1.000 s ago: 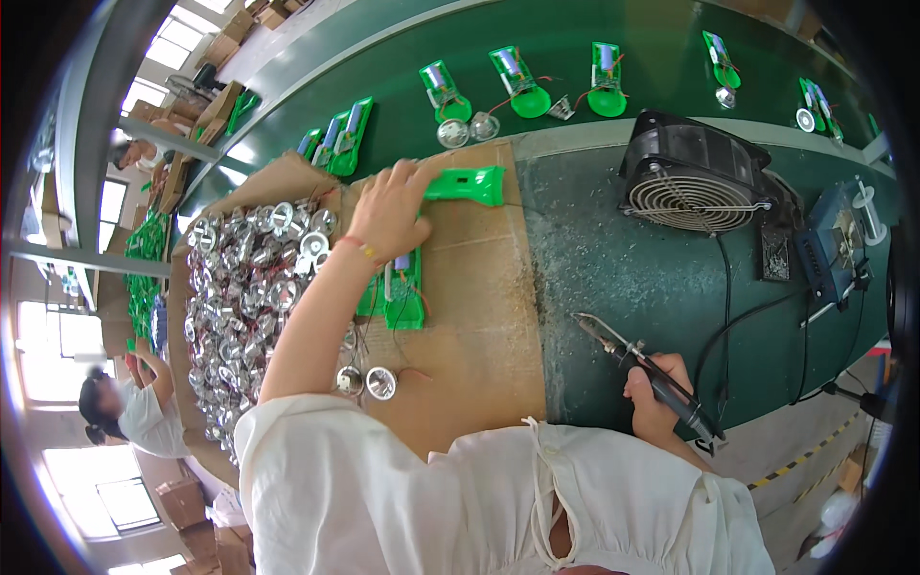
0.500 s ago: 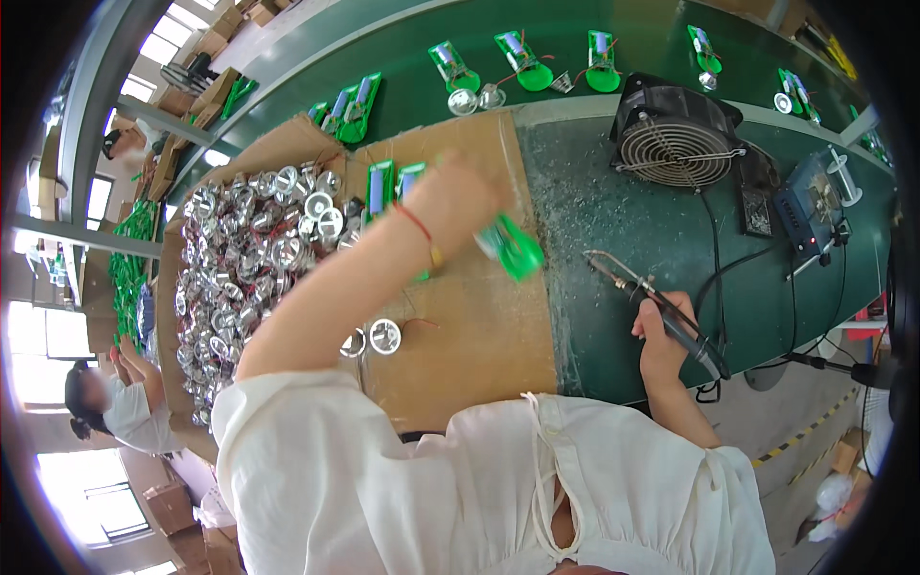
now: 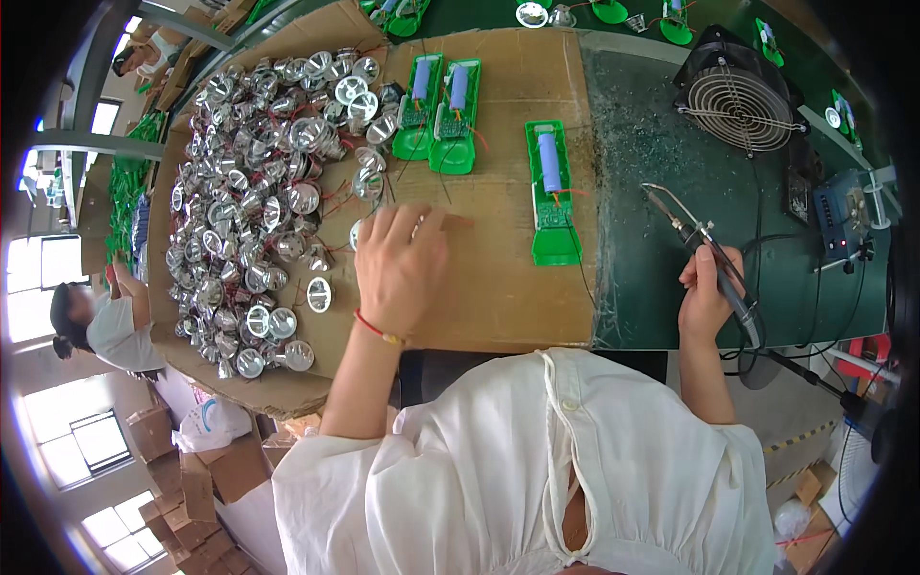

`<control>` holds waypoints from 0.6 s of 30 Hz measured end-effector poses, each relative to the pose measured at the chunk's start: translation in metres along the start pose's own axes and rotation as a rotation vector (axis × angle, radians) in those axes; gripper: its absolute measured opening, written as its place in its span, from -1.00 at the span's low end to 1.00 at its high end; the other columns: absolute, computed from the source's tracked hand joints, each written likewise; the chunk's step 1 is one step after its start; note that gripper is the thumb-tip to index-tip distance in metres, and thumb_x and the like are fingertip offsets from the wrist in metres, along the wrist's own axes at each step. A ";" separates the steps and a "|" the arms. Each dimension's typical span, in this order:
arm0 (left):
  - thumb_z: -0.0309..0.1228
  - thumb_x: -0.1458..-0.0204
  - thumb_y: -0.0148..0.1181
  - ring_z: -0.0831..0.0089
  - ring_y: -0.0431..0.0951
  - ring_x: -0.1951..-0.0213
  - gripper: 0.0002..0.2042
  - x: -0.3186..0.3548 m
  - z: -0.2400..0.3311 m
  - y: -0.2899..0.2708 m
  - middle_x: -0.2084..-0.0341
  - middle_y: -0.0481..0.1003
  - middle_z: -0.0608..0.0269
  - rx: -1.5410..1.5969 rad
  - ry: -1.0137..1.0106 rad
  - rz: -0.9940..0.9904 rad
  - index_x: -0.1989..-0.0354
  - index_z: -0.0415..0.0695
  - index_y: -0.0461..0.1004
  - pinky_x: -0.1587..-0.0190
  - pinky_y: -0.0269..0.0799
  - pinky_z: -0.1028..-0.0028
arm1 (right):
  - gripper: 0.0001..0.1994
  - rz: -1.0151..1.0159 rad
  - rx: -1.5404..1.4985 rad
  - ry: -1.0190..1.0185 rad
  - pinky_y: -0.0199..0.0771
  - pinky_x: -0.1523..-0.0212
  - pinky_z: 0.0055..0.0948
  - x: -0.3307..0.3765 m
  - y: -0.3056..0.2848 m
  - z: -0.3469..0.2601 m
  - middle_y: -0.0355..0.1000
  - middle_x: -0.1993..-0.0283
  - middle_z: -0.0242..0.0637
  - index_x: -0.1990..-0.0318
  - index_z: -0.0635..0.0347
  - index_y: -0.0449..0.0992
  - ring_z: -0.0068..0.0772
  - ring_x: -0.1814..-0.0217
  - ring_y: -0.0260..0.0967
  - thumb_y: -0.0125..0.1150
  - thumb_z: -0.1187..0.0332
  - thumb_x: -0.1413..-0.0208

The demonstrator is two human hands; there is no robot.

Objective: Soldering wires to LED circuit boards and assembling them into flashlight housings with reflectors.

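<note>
There are three green casings (image 3: 549,161) on cardboard (image 3: 498,302), one soldering iron (image 3: 692,236), one black fan (image 3: 738,107).

we see a green bench (image 3: 632,297). on it lie brown cardboard (image 3: 508,311), then pale crumbs (image 3: 637,125), then at right a black fan (image 3: 736,107) and a blue box (image 3: 837,225). on the cardboard we find three green shells (image 3: 556,247) and, at left, many silver reflectors (image 3: 302,197).

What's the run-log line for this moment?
Left hand: over cardboard, grip unclear | Right hand: holding soldering iron | Open green casing: on cardboard, battery inside
</note>
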State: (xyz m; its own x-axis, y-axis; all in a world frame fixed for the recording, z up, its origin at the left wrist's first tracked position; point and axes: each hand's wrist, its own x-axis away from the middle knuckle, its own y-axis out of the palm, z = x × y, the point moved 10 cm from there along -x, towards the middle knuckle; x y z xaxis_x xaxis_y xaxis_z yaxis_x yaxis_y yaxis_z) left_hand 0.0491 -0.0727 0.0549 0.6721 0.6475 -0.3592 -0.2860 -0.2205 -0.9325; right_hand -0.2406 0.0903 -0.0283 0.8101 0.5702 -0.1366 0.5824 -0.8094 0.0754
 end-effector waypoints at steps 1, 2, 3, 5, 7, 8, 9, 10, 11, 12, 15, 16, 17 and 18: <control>-0.45 0.27 0.11 0.38 0.38 0.26 -0.81 0.001 0.004 0.003 0.35 0.39 0.34 -0.043 0.070 0.021 0.39 -0.08 0.43 0.22 0.26 0.38 | -0.87 -0.016 0.012 -0.003 0.10 0.66 -0.70 0.000 0.003 0.000 0.26 0.66 -0.35 0.39 0.31 0.30 -0.65 0.68 0.17 0.09 0.44 0.00; -0.44 0.25 0.09 0.38 0.37 0.25 -0.82 0.001 0.010 0.008 0.34 0.39 0.34 -0.085 0.142 0.042 0.38 -0.07 0.43 0.20 0.25 0.38 | -0.86 -0.008 0.003 -0.011 0.10 0.66 -0.71 0.000 0.003 -0.001 0.26 0.66 -0.35 0.39 0.31 0.30 -0.65 0.68 0.17 0.10 0.44 0.00; -0.43 0.22 0.03 0.41 0.38 0.30 -0.86 0.000 0.026 0.014 0.43 0.39 0.34 -0.135 0.243 0.064 0.42 -0.06 0.43 0.18 0.24 0.39 | -0.86 -0.009 0.006 -0.007 0.10 0.66 -0.71 0.003 0.003 0.000 0.26 0.66 -0.35 0.39 0.31 0.30 -0.65 0.68 0.17 0.10 0.44 0.00; -0.42 0.23 0.02 0.44 0.38 0.34 -0.89 0.003 0.017 0.039 0.51 0.40 0.35 -0.240 0.152 -0.043 0.47 -0.04 0.43 0.17 0.24 0.40 | -0.86 -0.004 -0.007 -0.005 0.10 0.66 -0.71 0.007 0.005 -0.006 0.26 0.66 -0.35 0.39 0.32 0.30 -0.65 0.68 0.17 0.09 0.43 0.00; -0.44 0.24 0.02 0.46 0.39 0.35 -0.92 -0.001 0.008 0.031 0.57 0.39 0.36 -0.177 0.068 0.026 0.52 -0.05 0.41 0.17 0.24 0.40 | -0.86 -0.022 0.005 -0.019 0.11 0.66 -0.71 0.014 0.004 -0.010 0.26 0.66 -0.34 0.39 0.32 0.30 -0.65 0.68 0.17 0.09 0.43 0.00; -0.45 0.23 0.02 0.45 0.39 0.35 -0.93 0.001 0.001 0.032 0.55 0.39 0.36 -0.211 0.035 0.032 0.52 -0.06 0.41 0.17 0.24 0.39 | -0.86 -0.043 0.013 -0.031 0.11 0.66 -0.70 0.017 0.005 -0.012 0.27 0.66 -0.34 0.39 0.32 0.30 -0.65 0.68 0.17 0.09 0.43 0.00; -0.46 0.24 0.02 0.46 0.40 0.30 -0.92 0.001 0.002 0.026 0.50 0.41 0.35 -0.153 0.047 0.075 0.52 -0.07 0.41 0.15 0.23 0.38 | -0.85 -0.058 0.011 -0.029 0.11 0.66 -0.70 0.020 0.006 -0.013 0.27 0.66 -0.34 0.38 0.33 0.29 -0.64 0.68 0.17 0.08 0.43 -0.01; -0.46 0.24 0.02 0.46 0.40 0.30 -0.92 0.003 0.002 0.026 0.50 0.41 0.35 -0.147 0.052 0.074 0.52 -0.07 0.41 0.15 0.23 0.38 | -0.85 -0.052 0.015 -0.028 0.11 0.66 -0.70 0.023 0.004 -0.015 0.27 0.66 -0.34 0.38 0.33 0.29 -0.64 0.68 0.17 0.08 0.43 -0.01; -0.46 0.23 0.02 0.47 0.40 0.26 -0.92 0.006 0.004 0.024 0.47 0.42 0.35 -0.143 0.069 0.093 0.50 -0.08 0.42 0.13 0.22 0.37 | -0.85 -0.067 0.013 -0.018 0.11 0.66 -0.70 0.025 0.005 -0.016 0.27 0.66 -0.34 0.37 0.33 0.29 -0.64 0.68 0.17 0.08 0.43 -0.01; -0.46 0.23 0.03 0.48 0.40 0.23 -0.91 0.008 0.007 0.022 0.44 0.42 0.35 -0.139 0.084 0.112 0.49 -0.08 0.42 0.11 0.21 0.36 | -0.85 -0.082 0.010 -0.008 0.11 0.66 -0.70 0.027 0.006 -0.017 0.27 0.66 -0.34 0.37 0.34 0.29 -0.64 0.68 0.17 0.07 0.43 -0.01; -0.47 0.22 0.03 0.50 0.40 0.18 -0.88 0.010 0.012 0.038 0.41 0.43 0.36 -0.230 0.065 -0.090 0.45 -0.09 0.42 0.06 0.19 0.32 | -0.84 -0.104 -0.041 0.014 0.14 0.66 -0.69 0.028 0.010 -0.019 0.27 0.64 -0.32 0.37 0.35 0.29 -0.62 0.69 0.17 0.08 0.44 0.00; -0.47 0.22 0.03 0.50 0.40 0.18 -0.88 0.011 0.013 0.035 0.41 0.43 0.36 -0.231 0.062 -0.091 0.45 -0.09 0.42 0.06 0.19 0.32 | -0.84 -0.107 -0.041 0.015 0.14 0.66 -0.69 0.028 0.012 -0.020 0.27 0.64 -0.32 0.37 0.35 0.29 -0.62 0.69 0.17 0.08 0.44 0.00; -0.47 0.22 0.03 0.50 0.40 0.18 -0.89 0.012 0.014 0.030 0.41 0.43 0.36 -0.200 0.057 -0.073 0.45 -0.08 0.42 0.04 0.18 0.30 | -0.84 -0.123 -0.056 0.014 0.16 0.66 -0.68 0.029 0.014 -0.021 0.27 0.62 -0.31 0.36 0.36 0.29 -0.62 0.69 0.18 0.09 0.44 0.01; -0.47 0.22 0.03 0.50 0.40 0.18 -0.89 0.012 0.014 0.027 0.41 0.43 0.37 -0.164 0.057 -0.058 0.45 -0.08 0.42 0.03 0.17 0.28 | -0.84 -0.133 -0.067 0.016 0.18 0.67 -0.68 0.031 0.016 -0.021 0.27 0.61 -0.30 0.36 0.37 0.29 -0.61 0.69 0.18 0.09 0.45 0.02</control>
State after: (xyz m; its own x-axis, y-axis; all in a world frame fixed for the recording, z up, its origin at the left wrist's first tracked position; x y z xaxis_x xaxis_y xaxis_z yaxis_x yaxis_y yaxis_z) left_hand 0.0399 -0.0602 0.0259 0.7234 0.6208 -0.3021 -0.1338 -0.3032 -0.9435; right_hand -0.2050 0.0980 -0.0102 0.7262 0.6742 -0.1344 0.6874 -0.7157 0.1235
